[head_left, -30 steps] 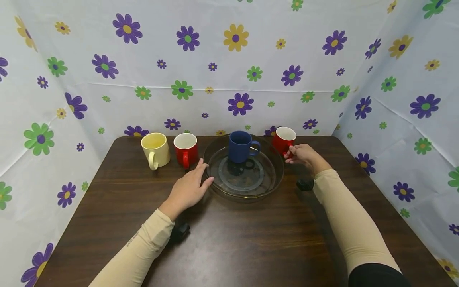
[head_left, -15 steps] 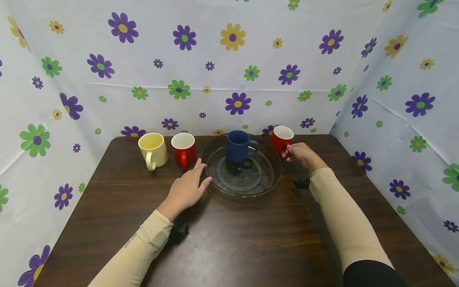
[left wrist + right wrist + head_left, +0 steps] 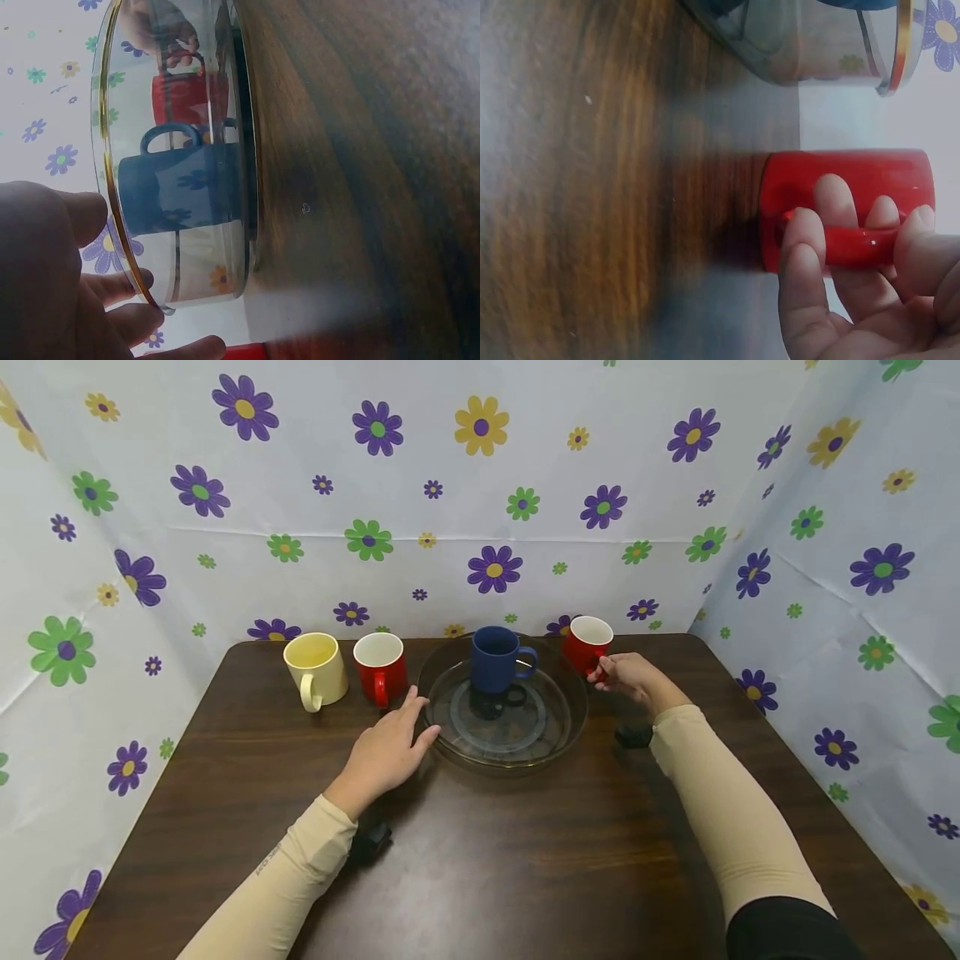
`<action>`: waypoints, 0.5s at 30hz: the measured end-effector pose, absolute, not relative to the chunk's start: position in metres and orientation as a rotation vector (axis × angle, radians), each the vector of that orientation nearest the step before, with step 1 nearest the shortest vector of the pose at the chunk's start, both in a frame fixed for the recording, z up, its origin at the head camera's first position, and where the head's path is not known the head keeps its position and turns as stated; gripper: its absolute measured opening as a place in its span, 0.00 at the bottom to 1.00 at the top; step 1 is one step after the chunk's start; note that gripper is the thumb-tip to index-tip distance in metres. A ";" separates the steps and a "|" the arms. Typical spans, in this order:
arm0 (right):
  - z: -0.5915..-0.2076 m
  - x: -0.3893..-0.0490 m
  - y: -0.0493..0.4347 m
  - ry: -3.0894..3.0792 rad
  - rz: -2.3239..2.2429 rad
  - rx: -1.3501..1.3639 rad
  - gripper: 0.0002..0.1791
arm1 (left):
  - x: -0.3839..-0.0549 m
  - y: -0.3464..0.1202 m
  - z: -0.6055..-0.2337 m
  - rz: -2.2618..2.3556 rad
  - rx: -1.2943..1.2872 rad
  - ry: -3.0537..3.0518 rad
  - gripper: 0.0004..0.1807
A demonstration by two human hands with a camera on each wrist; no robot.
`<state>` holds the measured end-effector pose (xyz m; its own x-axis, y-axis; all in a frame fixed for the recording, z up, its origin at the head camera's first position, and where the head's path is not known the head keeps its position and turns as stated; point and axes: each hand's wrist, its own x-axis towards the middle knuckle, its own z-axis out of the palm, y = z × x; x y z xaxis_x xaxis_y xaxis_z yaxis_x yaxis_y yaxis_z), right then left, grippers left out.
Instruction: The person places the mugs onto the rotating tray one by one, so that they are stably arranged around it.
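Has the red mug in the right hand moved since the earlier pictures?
No: in the head view, that red mug stays between the same two purple flowers on the backdrop.

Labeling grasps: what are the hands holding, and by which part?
Right hand: rightmost red mug, by its handle. Left hand: no grip visible, just at the glass bowl's rim.

text: none legible | left sleeve [image 3: 273, 889]: small dark print [image 3: 267, 861], too small to read

Glass bowl [image 3: 506, 763]: clear, gold-rimmed | red mug [image 3: 580, 653]: upright, right of bowl
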<state>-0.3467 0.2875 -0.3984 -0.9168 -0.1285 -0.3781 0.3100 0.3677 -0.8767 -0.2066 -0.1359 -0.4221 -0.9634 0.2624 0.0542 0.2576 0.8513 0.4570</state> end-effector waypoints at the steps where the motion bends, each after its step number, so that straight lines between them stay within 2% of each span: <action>1: -0.399 -0.346 0.287 2.242 -1.576 0.175 0.21 | -0.206 -0.136 -0.422 0.744 0.423 3.008 0.37; 8: -0.393 -0.342 0.288 2.235 -1.753 0.219 0.17 | -0.205 -0.136 -0.417 0.740 0.431 3.015 0.36; 15: -0.362 -0.328 0.288 2.291 -1.790 0.234 0.19 | -0.202 -0.137 -0.417 0.727 0.430 3.014 0.35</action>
